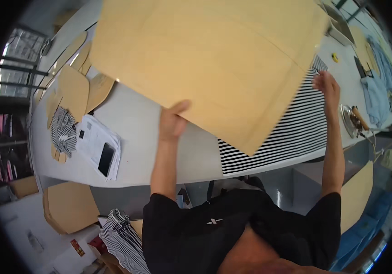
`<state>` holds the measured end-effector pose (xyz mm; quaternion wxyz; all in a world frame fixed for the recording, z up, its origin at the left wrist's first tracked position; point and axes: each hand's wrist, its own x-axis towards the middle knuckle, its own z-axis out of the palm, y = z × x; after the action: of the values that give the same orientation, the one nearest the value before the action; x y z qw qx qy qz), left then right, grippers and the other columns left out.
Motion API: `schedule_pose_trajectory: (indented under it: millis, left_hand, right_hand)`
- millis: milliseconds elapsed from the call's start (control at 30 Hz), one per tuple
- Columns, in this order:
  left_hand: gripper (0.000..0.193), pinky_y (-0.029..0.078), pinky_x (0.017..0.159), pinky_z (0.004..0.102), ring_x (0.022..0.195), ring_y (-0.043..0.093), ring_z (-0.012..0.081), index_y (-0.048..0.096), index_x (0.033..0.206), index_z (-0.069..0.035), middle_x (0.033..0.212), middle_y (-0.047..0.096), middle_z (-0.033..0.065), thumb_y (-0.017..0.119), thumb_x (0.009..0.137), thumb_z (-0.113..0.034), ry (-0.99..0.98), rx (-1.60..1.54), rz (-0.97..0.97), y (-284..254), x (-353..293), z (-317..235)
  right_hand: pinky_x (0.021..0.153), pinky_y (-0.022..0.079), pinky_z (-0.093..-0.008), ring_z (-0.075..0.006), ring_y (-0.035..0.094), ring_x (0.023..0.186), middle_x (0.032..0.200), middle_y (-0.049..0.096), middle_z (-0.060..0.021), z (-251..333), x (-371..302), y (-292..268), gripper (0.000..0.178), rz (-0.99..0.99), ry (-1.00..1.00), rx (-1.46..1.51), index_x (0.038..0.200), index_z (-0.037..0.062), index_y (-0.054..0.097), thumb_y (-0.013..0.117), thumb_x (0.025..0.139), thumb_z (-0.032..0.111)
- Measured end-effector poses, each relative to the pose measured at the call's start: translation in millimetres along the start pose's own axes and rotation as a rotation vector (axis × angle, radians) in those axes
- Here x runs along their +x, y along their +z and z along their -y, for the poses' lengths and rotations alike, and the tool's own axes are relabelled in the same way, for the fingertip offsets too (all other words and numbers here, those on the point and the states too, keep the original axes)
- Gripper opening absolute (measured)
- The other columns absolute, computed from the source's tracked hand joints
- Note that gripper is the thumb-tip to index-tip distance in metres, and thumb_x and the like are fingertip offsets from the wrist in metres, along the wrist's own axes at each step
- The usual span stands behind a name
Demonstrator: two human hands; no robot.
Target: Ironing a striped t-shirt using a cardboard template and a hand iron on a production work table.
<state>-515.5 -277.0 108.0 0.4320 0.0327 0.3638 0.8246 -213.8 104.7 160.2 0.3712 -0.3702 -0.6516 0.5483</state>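
My left hand (173,122) grips the near left edge of a large tan card sheet (205,59), its thumb lying on top. The sheet is raised and tilted, and its far end runs out of the picture. Partly beneath it, black-and-white striped fabric (292,132) lies over the table's near edge, rumpled near the sheet's right side. Over the fabric's right edge is my right hand (326,84), fingers loosely bent and slightly blurred, with nothing visible between them. It is apart from the sheet.
On the white table (136,155) at left are card patterns (73,89), bunched striped fabric (62,130) and a phone (106,159) on papers (93,137). An iron (350,119), yellow tape roll (335,57) and blue garments (375,98) lie at right.
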Motion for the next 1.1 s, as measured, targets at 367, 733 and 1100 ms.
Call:
schedule_pose_trajectory:
  millis: [367, 733, 1100]
  left_hand:
    - [0.029, 0.059, 0.093, 0.0317, 0.100, 0.070, 0.0278, 0.057, 0.121, 0.013, 0.115, 0.068, 0.0224, 0.062, 0.096, 0.000, 0.372, 0.054, -0.380, -216.9, 120.9, -237.7]
    - [0.029, 0.051, 0.088, 0.0310, 0.097, 0.066, 0.0242, 0.071, 0.109, 0.001, 0.107, 0.074, 0.0109, 0.065, 0.087, -0.017, 0.466, 1.418, -0.080, 87.1, 269.2, 37.9]
    - [0.037, 0.049, 0.094, 0.0402, 0.102, 0.063, 0.0314, 0.070, 0.112, -0.005, 0.111, 0.069, 0.0136, 0.065, 0.085, -0.030, 0.202, 1.961, -0.154, 115.3, 399.8, 111.8]
  right_hand:
    - [0.067, 0.050, -0.0317, -0.0202, 0.059, 0.066, 0.074, 0.069, -0.0080, -87.5, 197.1, 16.5, 0.022, 0.106, -0.316, -0.783, 0.096, -0.0001, 0.073, 0.061, 0.087, 0.016]
    - [0.084, 0.052, -0.0343, -0.0255, 0.064, 0.086, 0.093, 0.072, -0.0048, -124.4, 302.7, 185.4, 0.019, 0.757, -0.644, -0.798, 0.097, 0.0069, 0.073, 0.066, 0.082, 0.015]
    - [0.081, 0.052, -0.0342, -0.0254, 0.064, 0.087, 0.098, 0.070, -0.0056, -149.9, 315.9, 193.9, 0.022, 0.586, -0.745, -1.096, 0.100, 0.0106, 0.072, 0.066, 0.084, 0.025]
